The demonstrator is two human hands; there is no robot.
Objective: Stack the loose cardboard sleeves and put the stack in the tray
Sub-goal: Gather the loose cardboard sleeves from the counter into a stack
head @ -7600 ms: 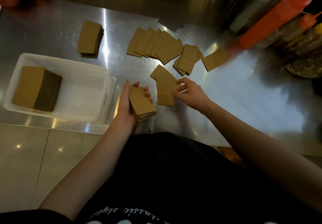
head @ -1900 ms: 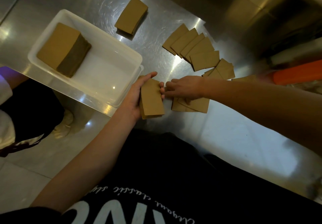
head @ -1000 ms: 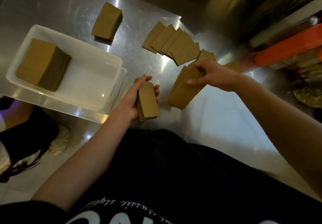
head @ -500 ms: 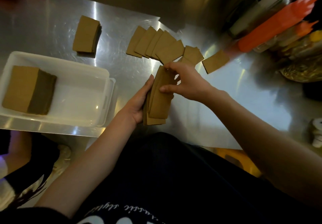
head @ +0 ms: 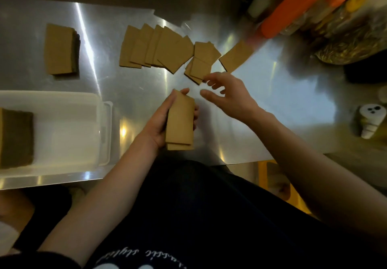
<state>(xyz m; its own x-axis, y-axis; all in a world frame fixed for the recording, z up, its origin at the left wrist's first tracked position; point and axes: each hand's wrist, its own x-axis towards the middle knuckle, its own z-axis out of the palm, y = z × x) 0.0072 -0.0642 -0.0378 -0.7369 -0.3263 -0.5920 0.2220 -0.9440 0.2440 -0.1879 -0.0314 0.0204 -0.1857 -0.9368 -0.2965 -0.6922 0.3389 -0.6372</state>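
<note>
Gripping the small brown stack of flat cardboard sleeves (head: pixel 180 122) upright at the near edge of the steel counter (head: pixel 282 105), your left hand (head: pixel 161 122) is wrapped around it with the thumb on one side and the fingertips showing on the other. The top sleeve sits slightly offset from those beneath, so squeezing unevenly could fan the stack or let one slip toward the counter edge. Just beyond the stack, your right hand (head: pixel 228 97) is empty, fingers loosely spread and curled, reaching toward the little overlapping pile of brown sleeves (head: pixel 202 63); pinching it carelessly could pick up several skewed pieces or push them under their neighbours. Farther from the stack lie a fanned row of brown sleeves (head: pixel 155 49) and a single sleeve (head: pixel 235 57) close to the orange squeeze bottle (head: pixel 293 9), which a hasty reach might knock. To the left of your stack stands the white plastic tray (head: pixel 62 134), holding a thick finished block of sleeves (head: pixel 15 139), and a second loose block (head: pixel 60 52) rests on the counter behind it.
</note>
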